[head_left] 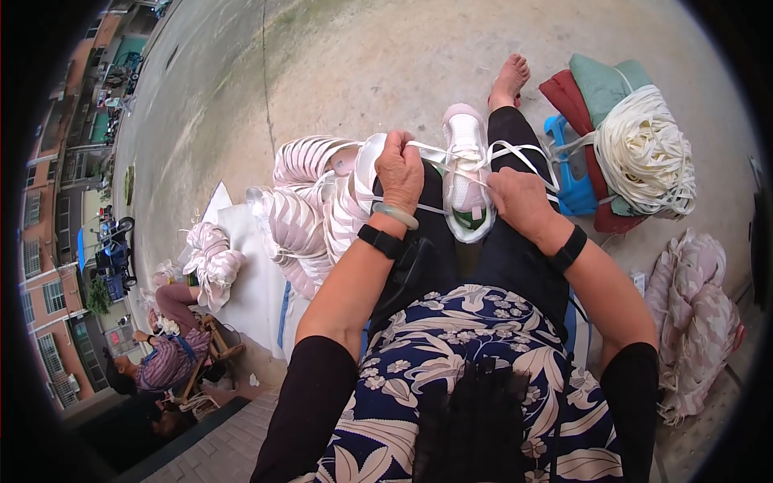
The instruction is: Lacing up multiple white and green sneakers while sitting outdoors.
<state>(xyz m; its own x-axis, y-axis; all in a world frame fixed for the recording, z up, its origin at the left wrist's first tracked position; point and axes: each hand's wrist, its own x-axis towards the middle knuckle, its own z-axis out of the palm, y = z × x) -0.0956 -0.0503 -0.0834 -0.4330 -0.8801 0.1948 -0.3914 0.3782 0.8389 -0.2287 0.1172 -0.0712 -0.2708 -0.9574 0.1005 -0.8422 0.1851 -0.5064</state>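
A pale pink and white sneaker (465, 133) rests across my lap between my thighs, its toe pointing away from me and its green-lined opening towards me. White shoelace (431, 150) crosses its front and runs out to both sides. My left hand (399, 171) is closed in a pinch on the lace, just left of the shoe. On the other side, my right hand (522, 203) pinches lace close to the shoe's edge; its fingertips are partly hidden. Loops of lace lie over my right thigh beyond that hand.
Stacked pink and white shoe pieces (302, 213) lie at my left. To the right, a big bundle of white laces (644, 153) sits on folded green and red cloth (608, 84) by a blue stool (573, 165). A wrapped bundle (694, 314) lies nearer. Another person (173, 358) sits far left.
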